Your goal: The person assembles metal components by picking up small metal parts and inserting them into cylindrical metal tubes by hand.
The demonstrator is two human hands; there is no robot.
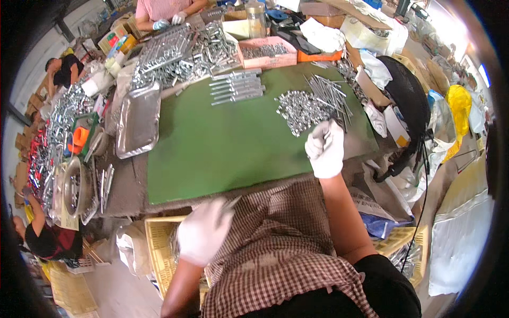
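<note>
My left hand (205, 233), in a white glove and blurred by motion, is closed near the apron at the table's front edge. A short greyish metal piece juts from its fingertips, too smeared to name. On the right, my white-gloved right hand (325, 149) is closed with curled fingers, hiding anything inside. Just beyond it lie a heap of small shiny metal nuts or collars (302, 110) and a loose bundle of thin metal rods (330, 95). Several long metal cylindrical pieces (237, 87) lie side by side farther back on the green work surface (222, 143).
An oblong metal tray (139, 122) lies at the left. Behind are piled metal parts (212, 47) and a pink box (268, 52) of small pieces. Yellow crates (159, 249) stand below the table edge. A black bag (403, 90) sits right. Another person's gloved hands (169, 21) work opposite.
</note>
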